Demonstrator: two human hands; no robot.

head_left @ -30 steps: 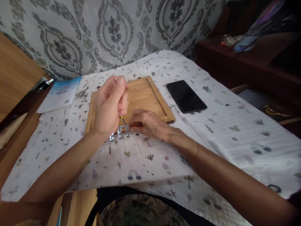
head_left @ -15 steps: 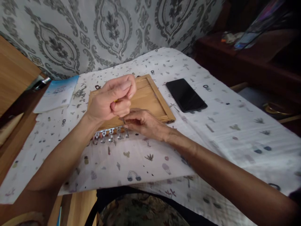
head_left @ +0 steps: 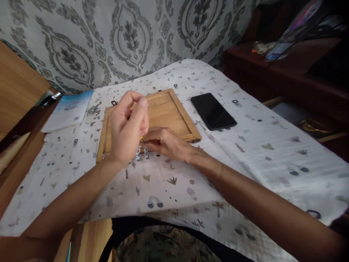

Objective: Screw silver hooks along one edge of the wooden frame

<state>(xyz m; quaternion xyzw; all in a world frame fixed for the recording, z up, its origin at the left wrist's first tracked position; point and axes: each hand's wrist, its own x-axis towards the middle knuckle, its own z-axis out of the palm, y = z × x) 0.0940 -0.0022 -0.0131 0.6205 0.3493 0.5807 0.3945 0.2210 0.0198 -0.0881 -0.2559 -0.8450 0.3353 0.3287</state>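
A wooden frame (head_left: 174, 114) lies flat on the patterned cloth. Along its near edge runs a strip of metal hooks (head_left: 142, 153). My left hand (head_left: 129, 129) is closed round a small screwdriver (head_left: 142, 138) with a yellow handle; its tip points down at the hook strip. My right hand (head_left: 166, 143) is pinched against the frame's near edge beside the screwdriver tip, pressing on the hook strip. Most of the strip is hidden behind my left hand.
A black phone (head_left: 213, 111) lies right of the frame. A pale blue booklet (head_left: 69, 110) sits at the back left. The cloth-covered table (head_left: 259, 153) ends at a patterned wall behind; a dark wooden cabinet (head_left: 286, 76) stands to the right.
My left hand has turned on the screwdriver, rising and rolling over half a second ago, then dropping back upright over the hooks. My right hand stayed at the frame's edge.
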